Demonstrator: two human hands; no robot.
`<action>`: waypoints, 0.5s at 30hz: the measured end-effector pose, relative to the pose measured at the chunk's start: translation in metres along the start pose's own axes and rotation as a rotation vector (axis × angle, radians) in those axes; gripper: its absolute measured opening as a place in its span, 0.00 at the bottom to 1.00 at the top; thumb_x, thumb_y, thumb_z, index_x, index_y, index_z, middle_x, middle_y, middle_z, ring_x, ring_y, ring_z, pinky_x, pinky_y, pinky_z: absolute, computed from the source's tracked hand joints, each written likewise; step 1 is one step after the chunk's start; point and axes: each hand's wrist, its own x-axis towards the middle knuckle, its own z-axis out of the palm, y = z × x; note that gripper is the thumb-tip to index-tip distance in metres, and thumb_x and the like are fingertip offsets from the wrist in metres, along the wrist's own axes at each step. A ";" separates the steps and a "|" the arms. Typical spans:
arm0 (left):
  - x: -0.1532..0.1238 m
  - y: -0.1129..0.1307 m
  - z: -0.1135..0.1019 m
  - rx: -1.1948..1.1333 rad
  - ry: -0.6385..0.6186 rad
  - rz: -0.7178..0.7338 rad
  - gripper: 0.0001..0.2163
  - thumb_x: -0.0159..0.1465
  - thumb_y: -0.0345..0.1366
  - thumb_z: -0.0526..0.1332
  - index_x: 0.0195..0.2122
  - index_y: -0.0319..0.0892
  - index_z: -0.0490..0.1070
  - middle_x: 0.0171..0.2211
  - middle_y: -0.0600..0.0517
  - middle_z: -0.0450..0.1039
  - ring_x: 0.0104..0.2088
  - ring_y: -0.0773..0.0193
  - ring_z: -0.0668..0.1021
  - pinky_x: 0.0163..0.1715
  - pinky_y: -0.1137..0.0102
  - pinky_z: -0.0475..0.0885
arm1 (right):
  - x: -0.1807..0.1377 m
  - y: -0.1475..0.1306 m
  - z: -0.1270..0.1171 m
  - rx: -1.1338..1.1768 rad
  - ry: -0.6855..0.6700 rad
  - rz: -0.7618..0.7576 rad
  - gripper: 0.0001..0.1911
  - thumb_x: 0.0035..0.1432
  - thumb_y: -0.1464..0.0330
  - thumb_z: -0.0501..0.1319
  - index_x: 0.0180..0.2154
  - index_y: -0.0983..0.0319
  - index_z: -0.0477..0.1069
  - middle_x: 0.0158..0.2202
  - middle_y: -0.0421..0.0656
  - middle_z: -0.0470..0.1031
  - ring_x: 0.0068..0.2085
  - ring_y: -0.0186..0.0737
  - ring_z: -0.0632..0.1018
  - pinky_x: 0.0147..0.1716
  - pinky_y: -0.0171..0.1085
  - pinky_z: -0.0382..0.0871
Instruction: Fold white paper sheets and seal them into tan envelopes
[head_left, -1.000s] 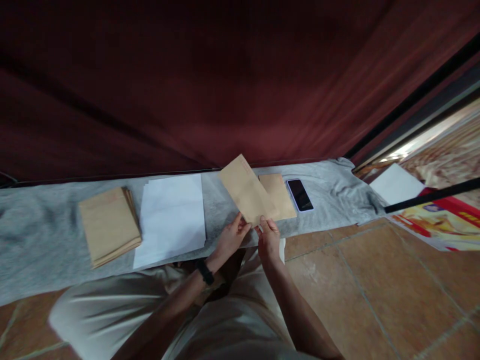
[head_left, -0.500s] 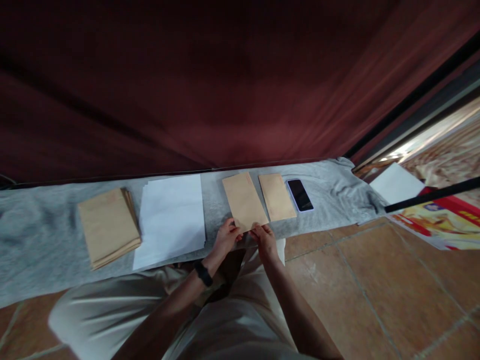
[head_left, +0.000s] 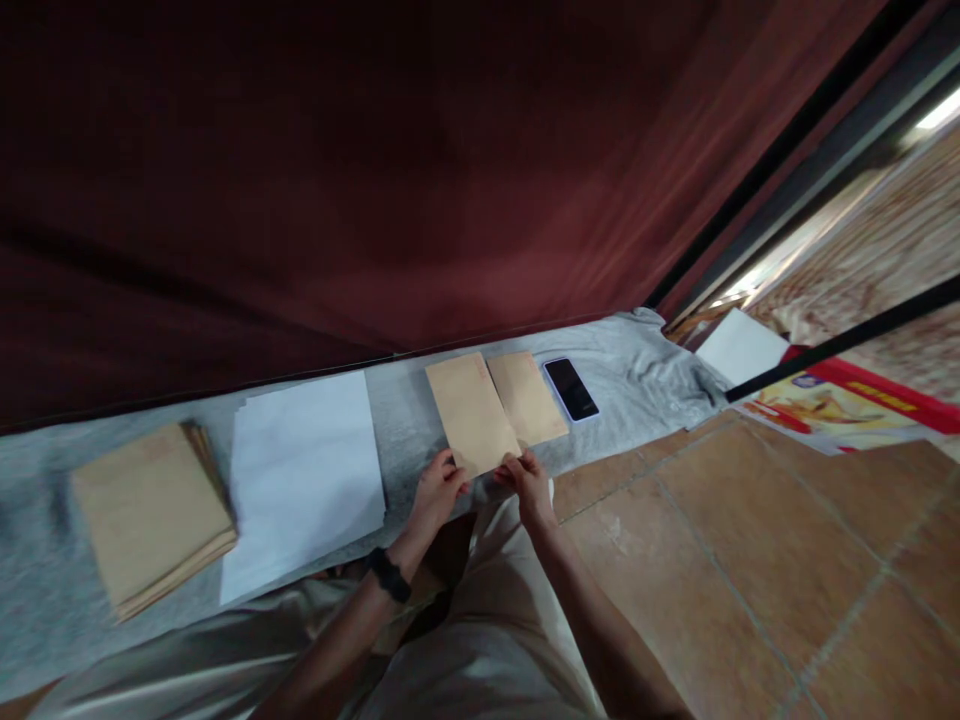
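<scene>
A brown paper envelope (head_left: 471, 412) is held by its near edge between both hands. My left hand (head_left: 436, 490), with a black band on the wrist, pinches its near left corner. At the near right corner, my right hand (head_left: 528, 484) grips it between thumb and fingers. Another brown envelope (head_left: 531, 400) lies just to the right, its left side partly covered by the held one. Left of my hands is a stack of white paper sheets (head_left: 307, 470), and beyond it a pile of brown envelopes (head_left: 154, 510).
A phone (head_left: 571, 389) lies face up to the right of the envelopes on the grey cloth (head_left: 637, 365). A dark red curtain (head_left: 420, 200) hangs behind the surface. Far right are a black bar (head_left: 847, 340) and a colourful printed box (head_left: 840, 405) above the tiled floor.
The held envelope has moved right relative to the cloth and now overlaps the envelope beside it. Both hands keep their grip. The camera view has turned to the right.
</scene>
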 end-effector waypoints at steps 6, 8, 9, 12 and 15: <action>0.015 0.010 0.030 0.015 -0.036 0.011 0.19 0.54 0.35 0.66 0.48 0.43 0.69 0.23 0.58 0.76 0.23 0.66 0.77 0.25 0.73 0.70 | 0.020 -0.014 -0.020 0.062 0.086 -0.028 0.20 0.39 0.57 0.74 0.27 0.60 0.69 0.21 0.34 0.73 0.23 0.34 0.76 0.27 0.35 0.77; 0.022 0.013 0.042 0.022 -0.054 0.010 0.19 0.54 0.33 0.66 0.48 0.43 0.69 0.23 0.58 0.76 0.22 0.67 0.76 0.25 0.74 0.69 | 0.027 -0.020 -0.028 0.073 0.111 -0.031 0.20 0.38 0.57 0.75 0.26 0.60 0.68 0.20 0.34 0.72 0.23 0.34 0.76 0.26 0.34 0.78; 0.026 0.014 0.048 0.023 -0.064 0.012 0.19 0.54 0.32 0.66 0.48 0.42 0.69 0.24 0.57 0.76 0.22 0.67 0.76 0.25 0.74 0.69 | 0.031 -0.023 -0.032 0.079 0.118 -0.032 0.21 0.38 0.58 0.75 0.26 0.60 0.67 0.20 0.34 0.72 0.23 0.34 0.77 0.26 0.34 0.78; 0.033 0.018 0.062 0.023 -0.098 0.025 0.17 0.55 0.32 0.65 0.46 0.41 0.69 0.24 0.56 0.76 0.21 0.68 0.75 0.25 0.74 0.69 | 0.039 -0.031 -0.043 0.092 0.120 -0.031 0.23 0.38 0.57 0.76 0.24 0.60 0.66 0.20 0.35 0.73 0.24 0.35 0.78 0.27 0.34 0.79; 0.039 0.020 0.074 0.024 -0.114 0.030 0.16 0.55 0.32 0.65 0.45 0.41 0.69 0.23 0.56 0.75 0.21 0.68 0.75 0.25 0.73 0.69 | 0.046 -0.036 -0.053 0.093 0.107 -0.029 0.24 0.39 0.54 0.76 0.24 0.60 0.65 0.21 0.37 0.75 0.25 0.36 0.80 0.26 0.34 0.79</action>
